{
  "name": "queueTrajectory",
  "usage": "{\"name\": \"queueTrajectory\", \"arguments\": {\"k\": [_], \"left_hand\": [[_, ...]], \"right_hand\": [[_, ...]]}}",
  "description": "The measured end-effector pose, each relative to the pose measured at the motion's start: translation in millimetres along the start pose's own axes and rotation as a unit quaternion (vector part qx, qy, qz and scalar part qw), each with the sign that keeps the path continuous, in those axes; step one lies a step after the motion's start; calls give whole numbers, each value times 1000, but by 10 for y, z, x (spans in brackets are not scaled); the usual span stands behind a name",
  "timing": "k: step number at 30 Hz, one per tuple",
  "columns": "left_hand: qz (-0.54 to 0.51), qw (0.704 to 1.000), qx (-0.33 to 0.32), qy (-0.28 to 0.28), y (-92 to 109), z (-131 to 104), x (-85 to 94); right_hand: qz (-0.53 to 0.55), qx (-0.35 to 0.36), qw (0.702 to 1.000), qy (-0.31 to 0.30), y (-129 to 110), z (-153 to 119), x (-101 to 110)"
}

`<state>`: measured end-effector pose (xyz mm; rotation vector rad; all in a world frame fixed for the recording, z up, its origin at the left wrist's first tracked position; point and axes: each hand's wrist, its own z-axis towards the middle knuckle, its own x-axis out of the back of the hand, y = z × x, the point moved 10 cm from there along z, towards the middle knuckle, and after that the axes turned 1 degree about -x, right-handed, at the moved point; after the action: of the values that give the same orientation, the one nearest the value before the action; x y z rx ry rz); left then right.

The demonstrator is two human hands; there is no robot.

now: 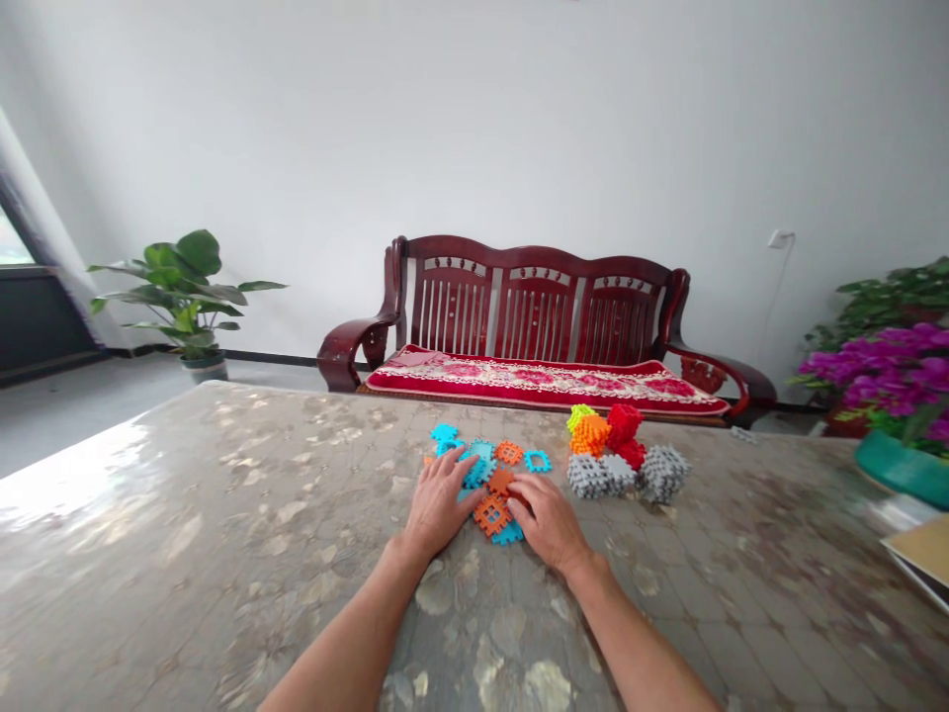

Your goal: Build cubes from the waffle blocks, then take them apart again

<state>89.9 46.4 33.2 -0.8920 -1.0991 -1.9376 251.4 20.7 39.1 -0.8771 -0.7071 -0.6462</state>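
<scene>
Interlocking plastic tiles with notched edges lie in a loose pile on the table. My left hand (439,502) lies over the left side of the pile, fingers spread, its fingertips on the blue tiles (480,461). From the right, my right hand (550,519) reaches in with thumb and fingers apart, the fingertips at the edge of a small orange tile (501,482). An orange window-like tile (492,514) sits between the hands, partly over a blue tile (508,534). Beyond them are another orange tile (509,452) and a blue square frame (538,461). Some tiles are hidden under my left hand.
Right of the pile stand built clusters: grey (663,475), red (624,425), orange (591,435) and yellow-green (580,416). The patterned table (244,554) extends to both sides. Behind it is a wooden bench (534,307). A teal flower pot (901,467) stands at the right.
</scene>
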Motion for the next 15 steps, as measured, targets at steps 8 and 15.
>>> {"name": "queueTrajectory", "arguments": {"k": [8,15], "left_hand": [[-9,999,-16,-40,40,-15,-120],[-41,999,5,-11,-1,17,-41]], "right_hand": [[4,3,1000,1,20,1,-18],[1,10,1000,8,39,-2,-35]]}}
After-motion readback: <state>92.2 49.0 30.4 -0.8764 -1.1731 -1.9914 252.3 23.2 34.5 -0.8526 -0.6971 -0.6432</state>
